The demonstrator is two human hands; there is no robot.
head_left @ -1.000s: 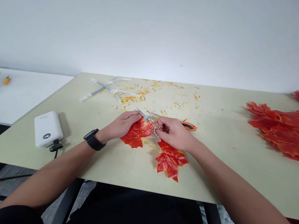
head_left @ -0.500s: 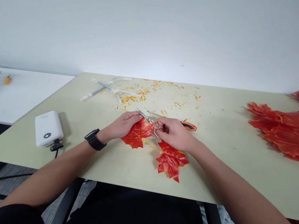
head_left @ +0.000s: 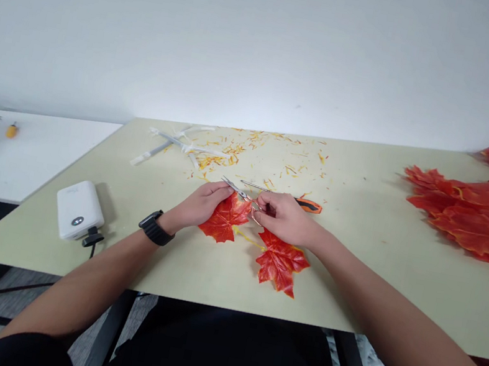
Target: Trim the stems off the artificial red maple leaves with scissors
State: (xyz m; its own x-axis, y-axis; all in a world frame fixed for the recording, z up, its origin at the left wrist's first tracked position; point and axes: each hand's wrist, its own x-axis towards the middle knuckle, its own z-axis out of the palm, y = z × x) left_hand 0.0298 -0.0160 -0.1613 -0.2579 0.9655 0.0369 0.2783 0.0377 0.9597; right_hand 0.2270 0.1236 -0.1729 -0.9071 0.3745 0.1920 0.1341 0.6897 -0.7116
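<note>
My left hand (head_left: 203,202) pinches the edge of a red artificial maple leaf (head_left: 225,220) with yellow margins. A yellow stem joins it to a second red maple leaf (head_left: 280,262), which hangs to the right under my other wrist. My right hand (head_left: 283,215) is closed on the handles of small metal scissors (head_left: 237,189). The blades point left and lie along the upper edge of the first leaf, close to my left fingertips. Part of the handles is hidden by my right fingers. Just behind the hands lies a tool with an orange and black handle (head_left: 309,206) and a thin metal shaft.
Yellow and orange clippings (head_left: 251,146) are scattered at the table's back. Clear plastic strips (head_left: 170,143) lie left of them. A white power bank (head_left: 79,211) with a cable sits at left. A pile of red leaves (head_left: 480,212) covers the right side.
Hardly anything differs. Both hands, the scissors and the leaves keep nearly the same place.
</note>
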